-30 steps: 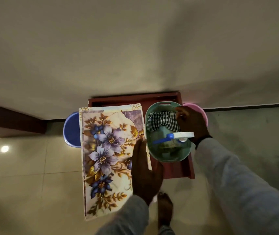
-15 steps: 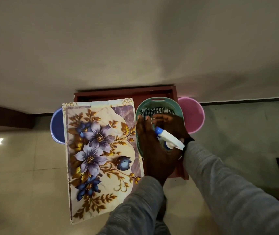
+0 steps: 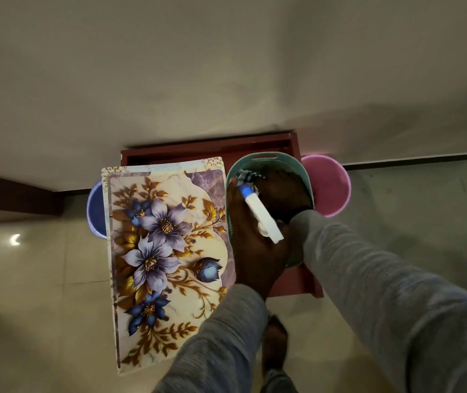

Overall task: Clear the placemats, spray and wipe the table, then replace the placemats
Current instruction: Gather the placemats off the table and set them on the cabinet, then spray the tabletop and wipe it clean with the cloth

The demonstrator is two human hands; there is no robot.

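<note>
A floral placemat [image 3: 167, 251] covers the left part of the small dark red table [image 3: 212, 148] and hangs over its front edge; a second mat's edge shows beneath its far side. On the right of the table stands a teal basket [image 3: 269, 158]. My left hand [image 3: 255, 251] reaches into it and is closed around a spray bottle, whose white head with a blue nozzle [image 3: 260, 214] sticks up. My right hand [image 3: 283, 191] is deeper in the basket, beside a checkered cloth [image 3: 245, 175]; its fingers are hidden in the dark.
A pink round tub [image 3: 328, 188] stands right of the table and a blue one [image 3: 94, 211] left of it, partly under the mat. A wall rises just behind the table. My foot [image 3: 274, 341] is on the tiled floor at the table's front.
My left hand has left the placemat and gone into the basket to the spray bottle. The bottle's head has turned and risen. My right hand has moved deeper into the basket.
</note>
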